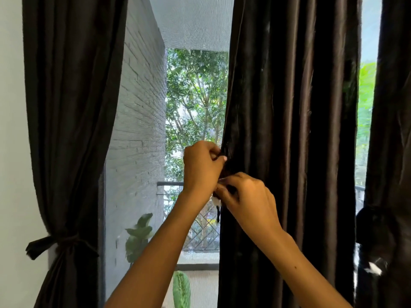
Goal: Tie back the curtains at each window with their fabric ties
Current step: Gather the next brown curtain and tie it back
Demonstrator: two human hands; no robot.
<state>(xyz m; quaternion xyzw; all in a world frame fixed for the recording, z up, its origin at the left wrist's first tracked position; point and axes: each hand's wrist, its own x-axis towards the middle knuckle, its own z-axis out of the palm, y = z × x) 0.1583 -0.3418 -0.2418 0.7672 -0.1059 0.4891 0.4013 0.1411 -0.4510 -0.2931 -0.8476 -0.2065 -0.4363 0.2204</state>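
From the head camera, both hands work at the inner edge of the middle curtain [289, 130], which hangs loose and untied. The left hand [202, 165] is curled in a tight grip, pinching the curtain's edge between thumb and fingers. Just below and touching it, the right hand [246, 196] has its grip closed narrow around a dark fabric tie [218, 215], whose short end dangles beneath the fingers beside a small white tag [216, 200]. At the left, another curtain [69, 107] is already gathered low by its knotted tie [55, 243]. A third curtain [389, 130] hangs at the right edge. Through the window screen show a brick wall [138, 130] and trees [195, 96].
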